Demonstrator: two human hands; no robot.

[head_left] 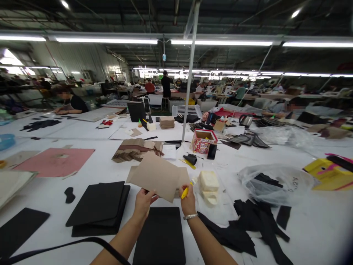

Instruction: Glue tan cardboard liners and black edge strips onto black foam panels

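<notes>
My left hand (pixel 143 204) pinches the near edge of a beige sheet (pixel 156 175), tilted up off the table. Beneath it lie more beige pieces (pixel 183 176). A small yellow-handled brush (pixel 187 190) is gripped in my right hand (pixel 188 201), close to the sheet's right corner. Just right of that hand stands a cream-white plastic container (pixel 209 184) with a cut-open spout. A black rectangular panel (pixel 160 235) lies flat in front of me, between my forearms. To the left, several black panels (pixel 96 206) are stacked.
Black strips (pixel 256 224) and a clear plastic bag (pixel 275 184) lie on the right. A pink sheet (pixel 56 162) is at left. Bundled brown pieces (pixel 135 149), a red patterned box (pixel 203 141) and a metal pole (pixel 190 73) stand beyond. Co-workers sit at both sides.
</notes>
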